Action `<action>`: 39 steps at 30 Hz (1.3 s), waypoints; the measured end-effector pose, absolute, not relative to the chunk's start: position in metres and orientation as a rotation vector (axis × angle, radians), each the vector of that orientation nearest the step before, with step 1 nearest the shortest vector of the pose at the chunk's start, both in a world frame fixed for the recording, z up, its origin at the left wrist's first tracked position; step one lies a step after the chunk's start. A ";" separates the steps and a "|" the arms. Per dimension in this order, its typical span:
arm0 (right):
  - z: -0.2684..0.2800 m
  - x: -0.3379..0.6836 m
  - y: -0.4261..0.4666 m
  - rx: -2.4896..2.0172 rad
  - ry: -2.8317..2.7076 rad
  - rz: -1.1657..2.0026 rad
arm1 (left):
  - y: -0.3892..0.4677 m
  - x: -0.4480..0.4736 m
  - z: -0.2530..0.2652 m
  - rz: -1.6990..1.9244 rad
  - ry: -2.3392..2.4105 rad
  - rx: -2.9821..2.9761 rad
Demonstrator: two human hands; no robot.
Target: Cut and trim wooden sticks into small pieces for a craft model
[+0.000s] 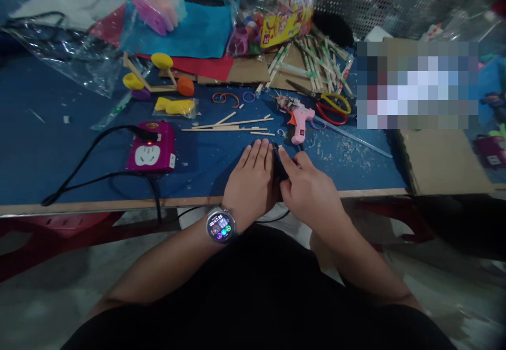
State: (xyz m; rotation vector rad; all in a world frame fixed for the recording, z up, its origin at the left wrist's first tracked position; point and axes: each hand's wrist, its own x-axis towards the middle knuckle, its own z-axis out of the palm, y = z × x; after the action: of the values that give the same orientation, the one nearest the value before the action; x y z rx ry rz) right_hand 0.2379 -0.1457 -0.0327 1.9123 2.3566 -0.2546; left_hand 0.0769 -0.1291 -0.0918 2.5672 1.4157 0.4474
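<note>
Left hand [255, 184] is laid flat; right hand [310, 189] is curled, index extended, its grip hidden. Beyond the left, yellow material [174, 106] is enclosed in a clear packet [194, 109].

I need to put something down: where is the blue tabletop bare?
Nearly bare: left of the black cable; between the magenta socket block and left hand. Crowded: wooden sticks beyond that hand, pink glue gun beyond the right hand.
</note>
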 end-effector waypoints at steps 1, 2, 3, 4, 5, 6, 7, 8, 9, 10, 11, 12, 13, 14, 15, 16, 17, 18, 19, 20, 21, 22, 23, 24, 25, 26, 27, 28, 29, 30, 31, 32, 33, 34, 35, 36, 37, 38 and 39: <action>-0.033 0.237 -0.144 1.919 2.359 -0.261 | -0.129 0.076 -0.093 0.455 1.406 2.565; -0.033 0.236 -0.142 1.930 2.359 -0.266 | -0.129 0.076 -0.093 0.461 1.398 2.561; -0.034 0.235 -0.141 1.941 2.358 -0.273 | -0.128 0.076 -0.094 0.464 1.393 2.557; -0.034 0.234 -0.140 1.952 2.356 -0.279 | -0.128 0.076 -0.094 0.463 1.393 2.555; -0.034 0.234 -0.139 1.959 2.354 -0.288 | -0.128 0.076 -0.094 0.456 1.397 2.554; -0.034 0.234 -0.140 1.963 2.350 -0.297 | -0.128 0.077 -0.094 0.443 1.406 2.556; -0.034 0.235 -0.141 1.964 2.346 -0.303 | -0.128 0.077 -0.093 0.428 1.417 2.560; -0.034 0.236 -0.143 1.963 2.342 -0.307 | -0.128 0.079 -0.092 0.410 1.430 2.564; -0.033 0.237 -0.145 1.959 2.339 -0.308 | -0.128 0.080 -0.091 0.393 1.444 2.567; -0.033 0.238 -0.147 1.957 2.336 -0.304 | -0.128 0.081 -0.089 0.378 1.456 2.569; -0.033 0.239 -0.150 1.954 2.332 -0.299 | -0.128 0.081 -0.088 0.365 1.466 2.570; -0.032 0.240 -0.152 1.952 2.328 -0.293 | -0.128 0.082 -0.087 0.356 1.470 2.573; -0.032 0.241 -0.155 1.947 2.326 -0.289 | -0.128 0.082 -0.087 0.350 1.470 2.577; -0.032 0.242 -0.156 1.944 2.323 -0.282 | -0.128 0.083 -0.087 0.346 1.470 2.582; -0.033 0.242 -0.157 1.942 2.322 -0.272 | -0.128 0.082 -0.087 0.348 1.468 2.586; -0.033 0.242 -0.157 1.937 2.324 -0.264 | -0.129 0.082 -0.088 0.355 1.464 2.588; -0.033 0.241 -0.157 1.930 2.329 -0.255 | -0.129 0.081 -0.089 0.368 1.459 2.586; -0.034 0.241 -0.156 1.923 2.333 -0.246 | -0.129 0.081 -0.089 0.386 1.452 2.583; -0.034 0.240 -0.155 1.914 2.338 -0.241 | -0.129 0.080 -0.090 0.405 1.443 2.578; -0.034 0.240 -0.153 1.907 2.342 -0.239 | -0.129 0.079 -0.091 0.422 1.434 2.574; -0.033 0.239 -0.151 1.902 2.344 -0.239 | -0.129 0.079 -0.091 0.434 1.427 2.571; -0.033 0.239 -0.149 1.901 2.343 -0.241 | -0.128 0.078 -0.092 0.443 1.426 2.567; -0.033 0.238 -0.147 1.902 2.341 -0.246 | -0.128 0.078 -0.093 0.447 1.425 2.564; -0.032 0.238 -0.144 1.905 2.340 -0.253 | -0.128 0.077 -0.093 0.450 1.423 2.561; -0.032 0.237 -0.142 1.911 2.341 -0.260 | -0.128 0.077 -0.094 0.455 1.420 2.558; -0.032 0.235 -0.139 1.919 2.344 -0.265 | -0.128 0.077 -0.095 0.462 1.417 2.556; -0.032 0.234 -0.137 1.929 2.349 -0.268 | -0.127 0.077 -0.096 0.470 1.414 2.553; -0.033 0.234 -0.136 1.938 2.355 -0.271 | -0.127 0.077 -0.096 0.478 1.412 2.551; -0.033 0.233 -0.135 1.945 2.360 -0.273 | -0.127 0.077 -0.096 0.481 1.412 2.551; -0.033 0.233 -0.135 1.951 2.363 -0.276 | -0.127 0.077 -0.096 0.477 1.416 2.551; -0.033 0.233 -0.136 1.955 2.363 -0.278 | -0.127 0.078 -0.095 0.465 1.421 2.554; -0.033 0.234 -0.139 1.959 2.360 -0.278 | -0.127 0.079 -0.095 0.447 1.430 2.556; -0.033 0.236 -0.142 1.960 2.356 -0.277 | -0.127 0.079 -0.094 0.429 1.441 2.558; -0.033 0.237 -0.145 1.963 2.349 -0.273 | -0.127 0.080 -0.093 0.412 1.452 2.560; -0.032 0.239 -0.149 1.963 2.339 -0.269 | -0.127 0.081 -0.092 0.401 1.460 2.562; -0.032 0.240 -0.153 1.962 2.330 -0.265 | -0.127 0.082 -0.091 0.395 1.463 2.565; -0.032 0.242 -0.156 1.958 2.321 -0.262 | -0.128 0.082 -0.091 0.395 1.461 2.567; -0.032 0.243 -0.158 1.953 2.317 -0.259 | -0.128 0.082 -0.091 0.400 1.456 2.569; -0.032 0.243 -0.159 1.950 2.318 -0.255 | -0.128 0.082 -0.091 0.410 1.451 2.569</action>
State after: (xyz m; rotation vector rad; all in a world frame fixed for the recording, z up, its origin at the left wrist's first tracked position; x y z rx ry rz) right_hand 0.2433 -0.1593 -0.0319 1.9498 2.3176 -0.2546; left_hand 0.0819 -0.1281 -0.0909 2.5690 1.4509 0.4104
